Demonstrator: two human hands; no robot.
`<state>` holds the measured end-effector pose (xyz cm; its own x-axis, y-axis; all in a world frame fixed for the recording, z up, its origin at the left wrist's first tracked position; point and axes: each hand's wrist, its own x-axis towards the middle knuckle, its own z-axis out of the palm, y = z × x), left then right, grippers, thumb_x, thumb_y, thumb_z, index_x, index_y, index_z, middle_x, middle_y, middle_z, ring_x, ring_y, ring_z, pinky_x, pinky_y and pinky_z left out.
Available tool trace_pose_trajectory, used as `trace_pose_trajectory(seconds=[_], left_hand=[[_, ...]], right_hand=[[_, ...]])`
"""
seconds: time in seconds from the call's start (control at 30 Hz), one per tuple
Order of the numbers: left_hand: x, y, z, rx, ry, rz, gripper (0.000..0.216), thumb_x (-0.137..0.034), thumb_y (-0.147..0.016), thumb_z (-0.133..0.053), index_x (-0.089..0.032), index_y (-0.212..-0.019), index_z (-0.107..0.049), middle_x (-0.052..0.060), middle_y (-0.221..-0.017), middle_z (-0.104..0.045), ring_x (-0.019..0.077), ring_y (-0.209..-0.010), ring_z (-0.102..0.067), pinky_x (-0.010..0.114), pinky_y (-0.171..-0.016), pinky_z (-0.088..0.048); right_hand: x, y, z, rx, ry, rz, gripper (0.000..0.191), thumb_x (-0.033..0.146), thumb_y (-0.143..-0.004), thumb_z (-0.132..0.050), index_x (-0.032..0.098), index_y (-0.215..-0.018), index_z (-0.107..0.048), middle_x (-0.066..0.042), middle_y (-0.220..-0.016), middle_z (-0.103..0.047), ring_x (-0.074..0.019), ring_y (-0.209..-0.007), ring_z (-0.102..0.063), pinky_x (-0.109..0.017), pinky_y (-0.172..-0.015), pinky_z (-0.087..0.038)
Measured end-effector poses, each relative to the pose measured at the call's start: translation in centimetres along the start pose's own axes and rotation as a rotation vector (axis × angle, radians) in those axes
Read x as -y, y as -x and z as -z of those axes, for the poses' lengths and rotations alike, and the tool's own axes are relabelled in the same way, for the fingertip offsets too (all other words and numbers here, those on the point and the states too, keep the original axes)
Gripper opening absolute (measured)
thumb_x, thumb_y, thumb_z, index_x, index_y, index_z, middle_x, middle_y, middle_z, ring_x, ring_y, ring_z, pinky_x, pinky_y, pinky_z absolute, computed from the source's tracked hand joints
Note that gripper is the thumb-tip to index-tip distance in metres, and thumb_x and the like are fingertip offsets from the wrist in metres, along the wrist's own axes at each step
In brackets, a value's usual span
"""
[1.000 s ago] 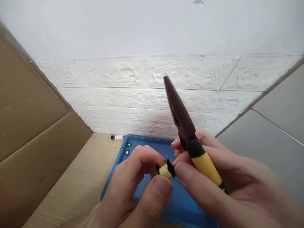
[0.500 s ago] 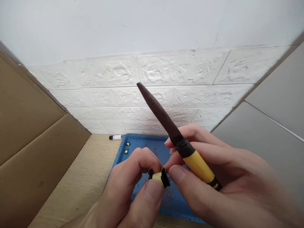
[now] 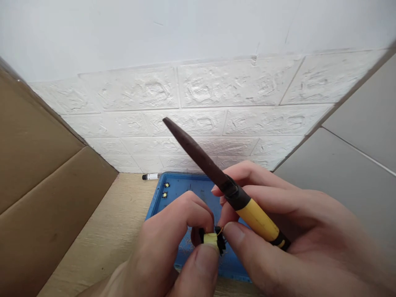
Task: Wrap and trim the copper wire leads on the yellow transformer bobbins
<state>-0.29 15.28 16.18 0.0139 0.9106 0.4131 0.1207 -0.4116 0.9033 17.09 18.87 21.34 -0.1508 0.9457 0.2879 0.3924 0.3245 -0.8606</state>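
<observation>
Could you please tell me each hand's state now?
Left hand: closed, pinching a yellow-taped transformer.
Right hand: closed, holding yellow-handled pliers, fingertips at the transformer's wire.

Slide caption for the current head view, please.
Left hand pinches a yellow-and-black component above a blue tray; right hand, close by, holds yellow-handled pliers.

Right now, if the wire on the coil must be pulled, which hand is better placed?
Probably the right hand: its thumb tip is close beside the wire, though it also holds the pliers. The left hand grips the coil.
</observation>
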Motion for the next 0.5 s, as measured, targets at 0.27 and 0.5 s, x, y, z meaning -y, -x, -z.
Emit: trace_pose_trajectory(seconds=[0.27,0.5], left_hand=[[1.6,-1.2,1.4,0.121,-0.064,-0.252,0.028,-0.046,-0.116,-0.071,-0.028,-0.097,-0.08,0.0,-0.077,-0.077,0.0185,-0.063,-0.072,0.026,-0.063,-0.066],[0.5,-0.9,2.2,0.21,-0.12,-0.202,0.013,-0.038,-0.115,-0.07,-0.033,-0.111,-0.082,0.001,-0.088,-0.081,0.0193,-0.065,-0.073,0.027,-0.065,-0.068]], right_hand=[[-0.4,-0.2,-0.4,0.018,0.004,0.014,0.013,0.033,-0.082,-0.09,0.03,-0.074,-0.08,-0.003,-0.09,-0.076,-0.0245,-0.087,-0.08,-0.029,-0.065,-0.068],[-0.6,-0.4,-0.1,0.062,-0.012,0.016,0.012,0.03,-0.081,-0.092,0.03,-0.077,-0.081,-0.004,-0.092,-0.078,-0.0253,-0.089,-0.081,-0.03,-0.067,-0.069]])
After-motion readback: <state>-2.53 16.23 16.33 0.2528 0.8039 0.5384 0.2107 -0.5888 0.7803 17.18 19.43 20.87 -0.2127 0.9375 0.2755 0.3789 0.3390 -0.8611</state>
